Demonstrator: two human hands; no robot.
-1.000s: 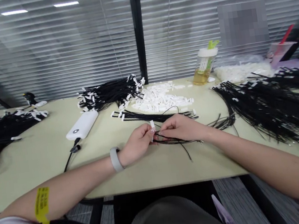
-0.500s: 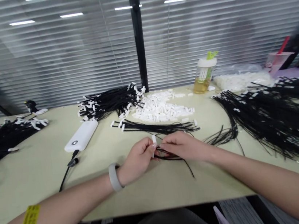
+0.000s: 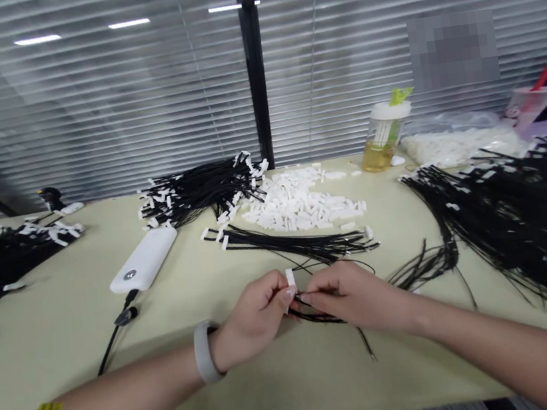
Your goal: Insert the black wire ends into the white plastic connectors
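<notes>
Tabletop (image 3: 230, 409), pale yellow-green and smooth, is being covered in many places by wires. A broad fan of thin black wires (image 3: 517, 220) is being spread to the right of a heap of small white plastic pieces (image 3: 298, 205). A thick stack of black wires with white tips (image 3: 201, 187) is being kept just left of that heap. In front of the heap, a slim bundle of white-ended black wires (image 3: 288, 240) is being supported by the tabletop.

Farther out on the front side of the heap, the bare right hand (image 3: 360, 294) and the left hand with a grey wristband (image 3: 258, 318) are being held close together. A short bunch of black wires (image 3: 313, 317) is being carried between them. By the left thumb and forefinger, a small white rectangular piece (image 3: 290, 278) is being pinched, roughly upright; by the right fingertips, thin black wire is being gripped just beside it. Whether one strand or several are being pinched cannot be told.

Little is being changed since half a second ago: the same pinch is being kept by both hands, while a thin loop of black wire (image 3: 362, 262) is being shown more plainly behind the right hand. Apparently, the same white piece is still being worked at; whether any wire is being joined to it is being hidden by the fingertips.
</notes>
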